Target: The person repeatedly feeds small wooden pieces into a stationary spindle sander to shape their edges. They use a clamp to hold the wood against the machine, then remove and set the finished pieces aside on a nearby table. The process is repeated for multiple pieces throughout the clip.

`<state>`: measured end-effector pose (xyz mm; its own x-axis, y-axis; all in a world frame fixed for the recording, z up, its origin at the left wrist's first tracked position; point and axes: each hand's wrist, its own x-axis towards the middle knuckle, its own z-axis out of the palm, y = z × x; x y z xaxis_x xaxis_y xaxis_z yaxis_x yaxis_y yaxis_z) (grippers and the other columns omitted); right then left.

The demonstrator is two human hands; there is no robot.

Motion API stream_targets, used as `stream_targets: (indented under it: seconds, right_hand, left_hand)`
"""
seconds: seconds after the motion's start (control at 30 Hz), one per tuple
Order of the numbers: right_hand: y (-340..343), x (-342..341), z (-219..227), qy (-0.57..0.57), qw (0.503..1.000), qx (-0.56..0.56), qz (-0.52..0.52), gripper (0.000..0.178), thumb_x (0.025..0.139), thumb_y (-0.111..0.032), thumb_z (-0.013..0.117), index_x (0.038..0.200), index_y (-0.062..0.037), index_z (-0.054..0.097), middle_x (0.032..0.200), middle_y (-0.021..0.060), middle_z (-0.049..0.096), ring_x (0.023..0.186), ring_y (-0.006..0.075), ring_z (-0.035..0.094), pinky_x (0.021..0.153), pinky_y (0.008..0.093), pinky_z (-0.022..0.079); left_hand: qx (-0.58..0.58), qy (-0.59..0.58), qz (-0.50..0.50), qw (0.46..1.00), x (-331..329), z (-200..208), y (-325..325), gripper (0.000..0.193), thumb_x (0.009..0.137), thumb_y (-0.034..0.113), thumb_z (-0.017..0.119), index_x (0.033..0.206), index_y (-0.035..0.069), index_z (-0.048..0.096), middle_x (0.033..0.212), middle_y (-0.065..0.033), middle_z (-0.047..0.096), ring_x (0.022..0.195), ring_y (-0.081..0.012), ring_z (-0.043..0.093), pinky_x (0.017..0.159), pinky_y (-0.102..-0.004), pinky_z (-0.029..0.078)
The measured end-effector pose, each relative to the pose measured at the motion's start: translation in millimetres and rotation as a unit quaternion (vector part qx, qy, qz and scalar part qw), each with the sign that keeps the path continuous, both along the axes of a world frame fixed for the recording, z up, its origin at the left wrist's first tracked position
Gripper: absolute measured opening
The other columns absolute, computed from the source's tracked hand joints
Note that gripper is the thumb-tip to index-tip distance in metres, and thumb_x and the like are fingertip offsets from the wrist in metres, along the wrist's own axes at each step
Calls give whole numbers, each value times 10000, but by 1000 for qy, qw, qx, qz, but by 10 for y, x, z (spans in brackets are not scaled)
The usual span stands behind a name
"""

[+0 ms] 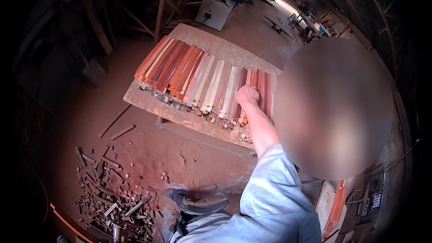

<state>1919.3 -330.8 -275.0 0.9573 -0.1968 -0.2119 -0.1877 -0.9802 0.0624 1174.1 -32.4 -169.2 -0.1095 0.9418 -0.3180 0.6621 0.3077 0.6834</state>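
Dusty reddish-brown floor (157, 144) spread through a dim workshop in the head view, with a wooden frame (159, 18) and a pale-sided machine (216, 11) behind the work area. A shovel blade (93, 69) showed in the gloom at the left. Near the middle stood a worn table (225, 49), tilted in the picture, its right end hidden by a round blurred patch (333, 108).

Across the tabletop lay the wooden strips (180, 67), side by side in a long row, more of them layered beneath; their colours ran from orange-red and dark maroon to cream and pale brown. The right hand (247, 94) reached out over the right part of this row, its fingers curled down at the maroon and reddish strips. Whether they were closed around one could not be told, since the back of the hand covered them. A light blue-grey sleeve (274, 184) ended above the elbow. The left hand was out of view.

Offcuts (121, 198) were scattered in a heap at lower left, near a dark shoe (204, 204).
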Motion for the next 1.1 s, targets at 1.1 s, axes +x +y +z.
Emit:
stream_targets:
  seconds: [1.1]
  right_hand:
    - [889, -541, 475, -105, 929, 68, 348, 636, 864, -345, 765, 1313, 51, 549, 1327, 256, 541, 1235, 395, 533, 1048, 468, 463]
  left_hand:
    - [23, -380, 141, 914, 18, -247, -212, 278, 995, 322, 623, 1095, 62, 620, 929, -52, 640, 756, -132, 584, 649, -270, 488]
